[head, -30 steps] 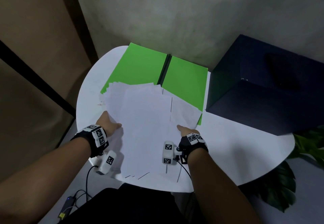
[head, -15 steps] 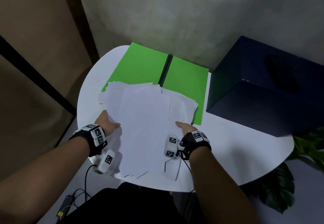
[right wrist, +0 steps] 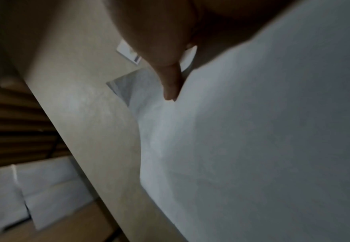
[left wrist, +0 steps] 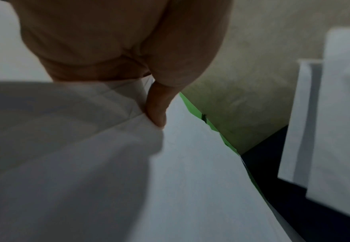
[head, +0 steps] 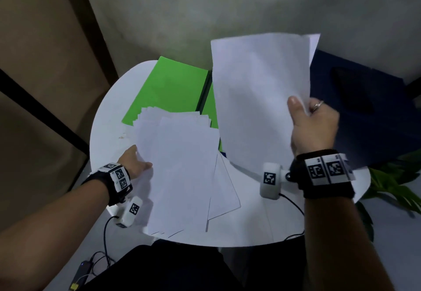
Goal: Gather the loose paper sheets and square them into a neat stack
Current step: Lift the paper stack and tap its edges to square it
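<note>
A fanned pile of white paper sheets (head: 182,165) lies on the round white table (head: 319,218), its far end over a green folder (head: 168,85). My left hand (head: 134,163) holds the pile's left edge, thumb on top; in the left wrist view the thumb (left wrist: 157,108) presses on the sheets (left wrist: 190,180). My right hand (head: 312,126) is raised above the table and pinches a few white sheets (head: 259,99) by their right edge, held upright. The right wrist view shows the thumb (right wrist: 170,81) on those sheets (right wrist: 252,147).
A dark blue box (head: 369,113) stands on the table at the right, partly behind the raised sheets. Green plant leaves (head: 391,183) reach past the table's right edge. A wall runs close behind the table. Cables hang below the near edge.
My right hand has lifted a few sheets off the right side of the pile and raised them upright. The left hand has stayed at the pile's left edge.
</note>
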The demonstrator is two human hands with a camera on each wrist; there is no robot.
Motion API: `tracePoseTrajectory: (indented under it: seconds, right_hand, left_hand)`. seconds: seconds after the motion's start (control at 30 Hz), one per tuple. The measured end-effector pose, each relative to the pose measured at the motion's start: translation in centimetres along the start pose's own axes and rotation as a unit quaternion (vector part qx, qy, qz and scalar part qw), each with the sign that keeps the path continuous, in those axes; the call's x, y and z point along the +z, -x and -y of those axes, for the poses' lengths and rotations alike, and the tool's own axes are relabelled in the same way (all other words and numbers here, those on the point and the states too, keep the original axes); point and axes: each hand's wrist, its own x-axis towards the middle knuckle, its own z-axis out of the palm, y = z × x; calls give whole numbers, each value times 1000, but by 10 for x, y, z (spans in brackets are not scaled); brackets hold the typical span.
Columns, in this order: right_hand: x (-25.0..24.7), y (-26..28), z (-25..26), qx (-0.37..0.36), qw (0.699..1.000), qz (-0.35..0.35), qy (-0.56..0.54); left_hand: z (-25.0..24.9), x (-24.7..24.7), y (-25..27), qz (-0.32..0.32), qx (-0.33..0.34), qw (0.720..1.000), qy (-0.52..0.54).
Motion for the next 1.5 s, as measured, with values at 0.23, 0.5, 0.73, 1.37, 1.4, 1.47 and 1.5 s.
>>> tracePoseTrajectory:
  seconds: [0.23, 0.5, 0.73, 1.37, 1.4, 1.47, 1.5]
  right_hand:
    - [19, 6, -51, 82, 996, 32, -10]
    - [66, 47, -182, 262, 917, 167, 251]
    - [110, 53, -192, 210, 914, 252, 240]
    - [26, 22, -75, 60, 977, 159, -126]
    - [22, 24, -64, 39, 977, 152, -146]
    - [17, 32, -51, 7, 973, 147, -177]
    - [16, 35, -49, 7, 971, 146, -191]
  left_hand:
    - [-40, 31, 18, 53, 64, 996, 27]
    - [-41, 48, 17, 82, -21, 969, 232]
    - [-74, 57, 43, 97, 10, 967, 236]
    - [-121, -54, 90, -51, 307, 843, 439]
    - [-126, -61, 98, -70, 328, 838, 430]
    - [-130, -65, 106, -88, 363, 835, 405]
    - [-129, -63, 106, -76, 371, 829, 411]
